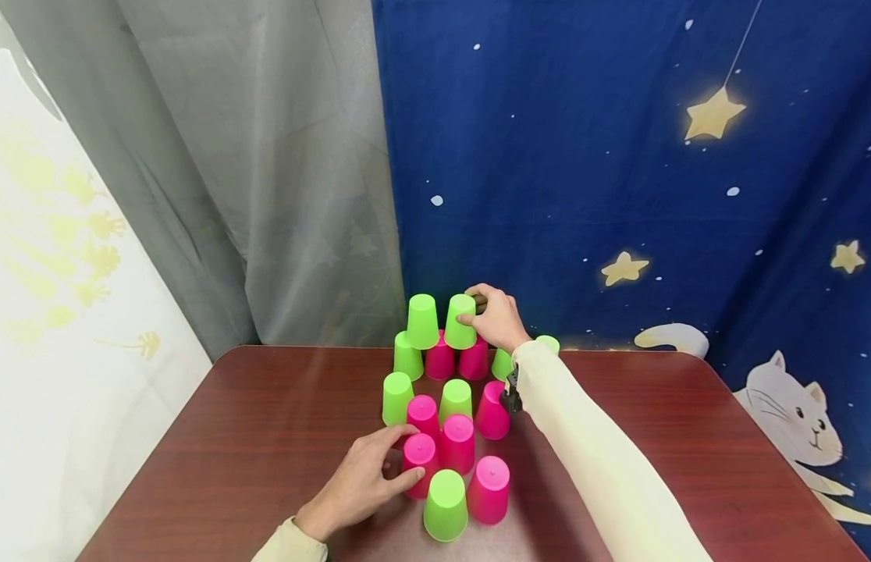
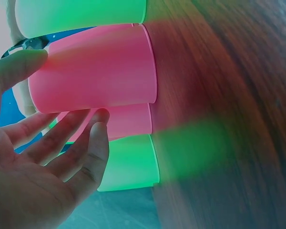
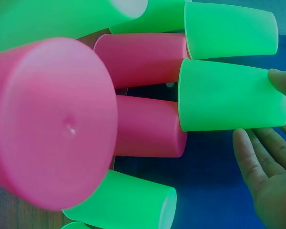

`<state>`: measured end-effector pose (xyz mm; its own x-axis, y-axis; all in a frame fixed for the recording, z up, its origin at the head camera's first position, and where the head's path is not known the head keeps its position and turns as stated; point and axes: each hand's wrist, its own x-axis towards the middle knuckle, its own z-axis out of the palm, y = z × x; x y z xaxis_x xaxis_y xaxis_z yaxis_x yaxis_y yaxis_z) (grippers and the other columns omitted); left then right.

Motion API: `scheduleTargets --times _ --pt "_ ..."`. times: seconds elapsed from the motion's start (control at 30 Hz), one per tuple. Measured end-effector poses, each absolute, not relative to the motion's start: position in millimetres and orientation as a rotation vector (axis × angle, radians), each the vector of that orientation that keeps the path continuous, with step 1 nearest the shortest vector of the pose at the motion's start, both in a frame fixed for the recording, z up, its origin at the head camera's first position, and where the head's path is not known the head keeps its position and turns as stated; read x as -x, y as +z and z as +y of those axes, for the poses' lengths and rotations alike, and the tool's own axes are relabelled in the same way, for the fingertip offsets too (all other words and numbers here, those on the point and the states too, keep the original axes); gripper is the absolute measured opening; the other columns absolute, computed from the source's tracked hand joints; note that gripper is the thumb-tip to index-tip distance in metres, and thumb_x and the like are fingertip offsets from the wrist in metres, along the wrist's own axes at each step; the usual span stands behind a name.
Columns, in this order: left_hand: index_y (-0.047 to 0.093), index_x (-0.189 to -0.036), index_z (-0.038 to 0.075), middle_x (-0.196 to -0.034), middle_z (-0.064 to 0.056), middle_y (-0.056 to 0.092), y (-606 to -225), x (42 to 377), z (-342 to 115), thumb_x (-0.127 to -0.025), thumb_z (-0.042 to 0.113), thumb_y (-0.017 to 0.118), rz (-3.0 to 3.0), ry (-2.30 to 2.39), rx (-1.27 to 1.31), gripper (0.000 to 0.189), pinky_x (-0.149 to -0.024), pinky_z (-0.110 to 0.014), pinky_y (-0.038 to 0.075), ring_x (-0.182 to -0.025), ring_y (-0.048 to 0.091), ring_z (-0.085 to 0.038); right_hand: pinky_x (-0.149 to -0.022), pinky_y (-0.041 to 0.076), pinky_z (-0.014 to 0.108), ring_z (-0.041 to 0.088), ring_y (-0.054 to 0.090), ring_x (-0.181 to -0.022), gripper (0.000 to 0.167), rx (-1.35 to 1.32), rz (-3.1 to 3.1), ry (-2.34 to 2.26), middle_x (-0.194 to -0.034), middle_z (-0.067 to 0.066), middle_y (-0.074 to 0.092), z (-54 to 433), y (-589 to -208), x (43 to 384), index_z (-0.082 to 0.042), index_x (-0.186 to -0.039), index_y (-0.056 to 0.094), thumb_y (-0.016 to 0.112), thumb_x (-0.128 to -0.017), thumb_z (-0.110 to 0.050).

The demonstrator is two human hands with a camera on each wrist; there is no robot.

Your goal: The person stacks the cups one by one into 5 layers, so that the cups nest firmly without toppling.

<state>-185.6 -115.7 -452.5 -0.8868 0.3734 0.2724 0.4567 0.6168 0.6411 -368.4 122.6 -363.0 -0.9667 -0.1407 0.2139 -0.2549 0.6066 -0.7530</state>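
Note:
Upside-down pink and green plastic cups stand in rows on the table. At the near left, my left hand (image 1: 368, 474) holds a pink cup (image 2: 95, 69), thumb on one side and fingers on the other. This cup stands on the tabletop beside a near green cup (image 1: 446, 507). At the back, my right hand (image 1: 499, 318) grips a green cup (image 3: 229, 98) between thumb and fingers. That cup sits in an upper layer, on pink cups (image 3: 150, 126), next to another raised green cup (image 1: 422, 321).
A pink cup (image 1: 488, 490) stands at the front right, and another pink cup (image 1: 493, 411) is under my right forearm. More green cups (image 1: 397, 398) stand at the left of the group. Curtains (image 1: 548, 156) hang behind the brown table (image 1: 267, 437).

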Motion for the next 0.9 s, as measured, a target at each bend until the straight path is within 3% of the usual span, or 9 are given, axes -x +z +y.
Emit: scheduleTargets --times 0.17,0.43,0.9 --pt "0.062 -0.124 0.021 -0.109 0.014 0.066 -452.5 185.6 -114.3 -0.085 0.027 0.079 -2.724 -1.137 0.709 0.043 -0.076 -0.023 0.058 -0.092 0.061 0.0 -0.098 0.056 0.043 0.027 0.068 -0.112 0.049 -0.336 -2.703 1.287 -0.123 0.012 0.07 125.1 -365.0 368.1 -0.01 -0.131 0.061 0.078 -0.087 -0.021" --pt "0.062 -0.123 0.021 -0.107 0.015 0.066 -454.3 185.5 -114.2 -0.084 0.026 0.081 -2.702 -1.131 0.693 0.043 -0.077 -0.023 0.058 -0.091 0.062 0.001 -0.108 0.049 0.049 0.031 0.056 -0.132 0.075 -0.375 -2.775 1.27 -0.145 0.014 0.057 127.9 -363.7 362.4 -0.013 -0.15 0.043 0.079 -0.086 -0.028" --pt "0.063 -0.122 0.021 -0.106 0.016 0.067 -454.7 186.5 -116.3 -0.084 0.029 0.081 -2.7 -1.125 0.705 0.043 -0.076 -0.022 0.057 -0.089 0.061 0.002 -0.109 0.047 0.053 0.037 0.054 -0.134 0.065 -0.41 -2.795 1.174 -0.144 0.018 0.056 158.2 -360.5 343.4 -0.007 -0.146 0.047 0.075 -0.089 -0.024"
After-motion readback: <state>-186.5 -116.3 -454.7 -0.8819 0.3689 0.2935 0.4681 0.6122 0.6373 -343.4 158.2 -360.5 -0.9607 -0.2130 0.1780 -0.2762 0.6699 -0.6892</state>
